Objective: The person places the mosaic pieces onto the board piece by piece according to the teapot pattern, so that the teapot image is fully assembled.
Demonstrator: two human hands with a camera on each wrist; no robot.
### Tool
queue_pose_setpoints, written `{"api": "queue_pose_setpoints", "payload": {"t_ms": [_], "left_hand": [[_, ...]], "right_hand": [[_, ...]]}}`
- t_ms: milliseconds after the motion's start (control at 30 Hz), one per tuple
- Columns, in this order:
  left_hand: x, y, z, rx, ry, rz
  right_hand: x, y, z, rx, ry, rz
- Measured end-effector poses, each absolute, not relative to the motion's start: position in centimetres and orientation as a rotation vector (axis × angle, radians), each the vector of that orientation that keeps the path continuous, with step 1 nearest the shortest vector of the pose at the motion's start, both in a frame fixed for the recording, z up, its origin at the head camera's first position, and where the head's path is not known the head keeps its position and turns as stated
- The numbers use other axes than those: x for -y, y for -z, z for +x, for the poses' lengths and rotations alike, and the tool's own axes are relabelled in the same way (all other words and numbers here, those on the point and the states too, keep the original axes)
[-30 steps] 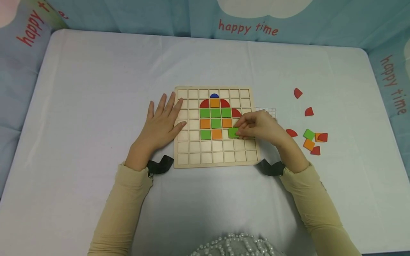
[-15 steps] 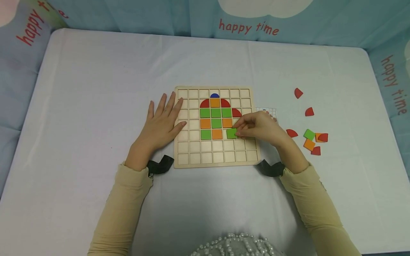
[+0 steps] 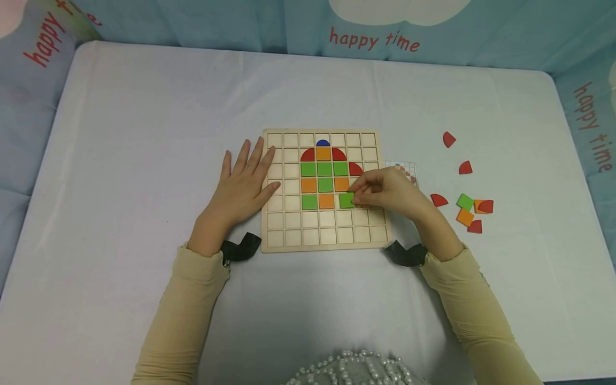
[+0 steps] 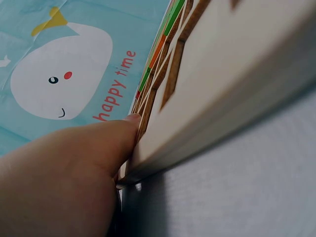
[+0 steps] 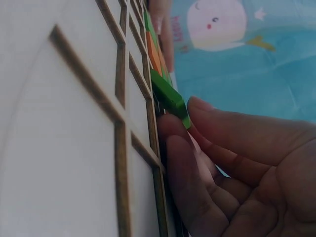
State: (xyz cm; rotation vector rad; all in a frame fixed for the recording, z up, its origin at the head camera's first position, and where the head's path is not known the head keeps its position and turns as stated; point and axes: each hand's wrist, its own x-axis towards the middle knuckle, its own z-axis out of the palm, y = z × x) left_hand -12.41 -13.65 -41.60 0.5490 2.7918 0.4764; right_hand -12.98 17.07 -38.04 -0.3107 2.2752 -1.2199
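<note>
A wooden grid board (image 3: pixel 317 235) lies flat on the table, with orange, green, red and blue pieces set in its upper and middle cells. My right hand (image 3: pixel 392 192) pinches a green square tile (image 3: pixel 346 201) between thumb and fingers over the row of the lowest coloured pieces, just right of an orange square (image 3: pixel 326 201). In the right wrist view the green tile (image 5: pixel 169 94) is tilted, one edge down at the grid and the other by the thumb. My left hand (image 3: pixel 243 184) rests spread on the board's left edge, its thumb (image 4: pixel 121 133) touching the rim in the left wrist view.
Right of the board lie several loose pieces: red quarter-circles (image 3: pixel 449 139), a green square (image 3: pixel 465 201) and orange squares (image 3: pixel 464 217), some overlapping. A printed pattern card (image 3: pixel 406 168) is partly covered by the board and right hand. A blue curtain (image 3: pixel 289 27) stands behind the table.
The green tile has shifted slightly left, toward the cell beside the orange square, with my right hand. My left hand has stayed in place.
</note>
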Motion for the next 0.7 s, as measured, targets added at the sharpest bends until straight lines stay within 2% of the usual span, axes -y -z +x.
{"api": "queue_pose_setpoints", "payload": {"t_ms": [700], "left_hand": [[13.66,41.64,-12.41,-2.793,-0.475,0.551]], "right_hand": [[-17.19,38.12,-12.96,-2.296,1.23,-0.344]]}}
